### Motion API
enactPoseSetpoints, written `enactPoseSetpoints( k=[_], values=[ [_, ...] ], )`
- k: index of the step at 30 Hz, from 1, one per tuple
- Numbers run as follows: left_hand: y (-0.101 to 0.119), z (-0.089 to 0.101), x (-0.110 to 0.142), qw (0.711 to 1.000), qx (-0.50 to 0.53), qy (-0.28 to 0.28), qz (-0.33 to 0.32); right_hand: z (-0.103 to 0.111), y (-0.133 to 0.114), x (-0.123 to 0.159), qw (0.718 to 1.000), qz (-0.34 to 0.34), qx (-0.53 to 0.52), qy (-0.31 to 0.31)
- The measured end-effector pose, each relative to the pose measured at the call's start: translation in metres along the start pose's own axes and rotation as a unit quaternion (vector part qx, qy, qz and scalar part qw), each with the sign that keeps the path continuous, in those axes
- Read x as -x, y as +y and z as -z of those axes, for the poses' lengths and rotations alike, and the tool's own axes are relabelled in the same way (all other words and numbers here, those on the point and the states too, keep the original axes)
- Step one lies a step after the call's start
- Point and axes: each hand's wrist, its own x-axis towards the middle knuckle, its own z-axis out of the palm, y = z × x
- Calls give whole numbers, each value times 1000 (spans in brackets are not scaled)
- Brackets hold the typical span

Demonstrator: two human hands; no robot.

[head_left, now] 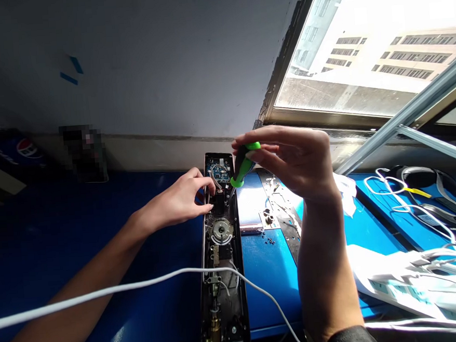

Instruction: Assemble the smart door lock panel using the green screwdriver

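A long, opened door-lock housing (pixel 223 275) lies on the blue table (pixel 81 254), its circuit board and round metal mechanism exposed. My left hand (pixel 183 200) rests on the housing's left edge near the upper end, fingers curled against it. My right hand (pixel 289 159) pinches the top of a green-and-black screwdriver (pixel 244 165), held upright with its tip down inside the housing near the board.
A white cable (pixel 142 284) crosses the table and the housing. Metal plates (pixel 281 204) and small screws (pixel 270 239) lie right of the housing. White power strips (pixel 407 283) and cables sit at the right. A wall and a window stand behind.
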Motion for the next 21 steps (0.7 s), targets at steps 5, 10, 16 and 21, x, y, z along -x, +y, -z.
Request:
enactPoseSetpoints(
  k=[5,10,16,21],
  values=[
    [-1,-1,0,1000,2,0,1,-1,0,0,997,15,64,33],
    [-2,-1,0,1000,7,2,-2,-3,-1,1,999,-39,13,-17],
    [-2,0,-1,1000,7,-2,2,0,0,0,996,-17,89,17],
    [-3,-1,-1,1000,7,-2,2,-1,0,0,998,-52,26,-26]
  ],
)
